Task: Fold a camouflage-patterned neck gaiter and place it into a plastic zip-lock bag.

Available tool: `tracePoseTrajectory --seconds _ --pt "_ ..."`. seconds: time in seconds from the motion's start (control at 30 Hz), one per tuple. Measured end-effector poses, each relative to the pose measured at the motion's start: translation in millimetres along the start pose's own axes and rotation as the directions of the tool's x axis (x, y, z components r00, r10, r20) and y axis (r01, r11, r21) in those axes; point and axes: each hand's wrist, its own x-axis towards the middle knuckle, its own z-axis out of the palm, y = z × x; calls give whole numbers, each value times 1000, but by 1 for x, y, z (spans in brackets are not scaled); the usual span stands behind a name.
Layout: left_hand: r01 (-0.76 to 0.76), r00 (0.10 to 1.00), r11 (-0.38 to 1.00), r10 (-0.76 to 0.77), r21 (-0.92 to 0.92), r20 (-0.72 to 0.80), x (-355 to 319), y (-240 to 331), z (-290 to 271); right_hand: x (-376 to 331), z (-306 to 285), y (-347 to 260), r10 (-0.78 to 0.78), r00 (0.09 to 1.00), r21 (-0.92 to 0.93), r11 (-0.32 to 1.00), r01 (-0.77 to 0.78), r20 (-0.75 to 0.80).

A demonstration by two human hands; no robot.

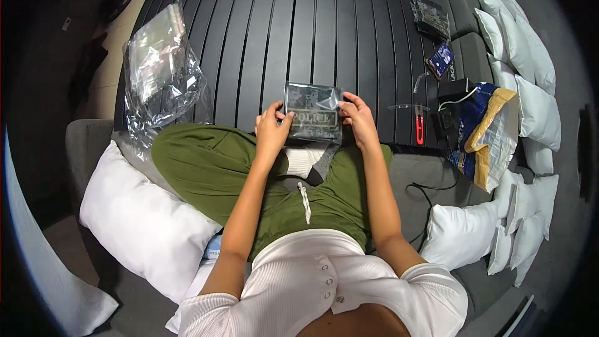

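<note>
A dark patch with a lettered panel, inside a clear plastic sleeve (313, 101), is held up at the near edge of the slatted table, over my lap. My left hand (272, 130) pinches its left side, the thumb lying on the front. On the other side, my right hand (359, 120) grips the upper right edge between thumb and fingers. To the left on the table lies a large clear plastic bag (163, 68) with flat packets in it. A stack of similar dark packets (430, 19) sits at the far right corner.
Right of my hands, a red cutter (419, 130) lies on the black slatted table (249, 37). Near it are a phone (440, 61), a black box (454, 90) with a white cable, and a blue-and-tan crumpled bag (486, 134). White pillows (146, 218) rest on the grey sofa.
</note>
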Motion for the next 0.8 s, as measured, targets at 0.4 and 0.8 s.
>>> tracePoseTrajectory --seconds 0.4,0.8 --pt "482 855 510 -98 -712 509 -6 25 -39 -21 4 -27 24 979 352 931 -95 201" --pt "560 805 265 50 -785 591 -4 27 -32 -30 4 -34 7 949 373 918 -131 316"
